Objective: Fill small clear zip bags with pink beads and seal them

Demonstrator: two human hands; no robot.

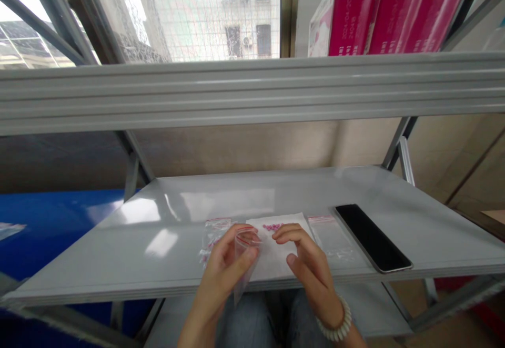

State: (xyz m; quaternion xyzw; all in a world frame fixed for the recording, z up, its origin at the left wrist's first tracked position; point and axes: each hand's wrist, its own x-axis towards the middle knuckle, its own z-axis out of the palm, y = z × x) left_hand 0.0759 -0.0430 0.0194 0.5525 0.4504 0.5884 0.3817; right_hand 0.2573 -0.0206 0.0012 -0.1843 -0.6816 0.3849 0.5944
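My left hand (233, 257) is closed on a clear zip bag (243, 269), its red-striped mouth gaping between thumb and fingers. To the right, my right hand (310, 264) has thumb and fingers apart and nothing between them. Beneath both hands lies a white sheet of paper (272, 264), with a small cluster of pink beads or pellets (272, 227) near its far edge. Left of the paper is another clear bag (209, 237) with pink pieces in it, partly hidden by my left hand. Flat clear zip bags (329, 235) lie to the right of the paper.
A black smartphone (373, 237) lies at the right of the grey shelf table (177, 264). Above runs a metal shelf beam (252, 93), bearing pink boxes (390, 17) at the right. A blue surface (59, 222) stands to the left.
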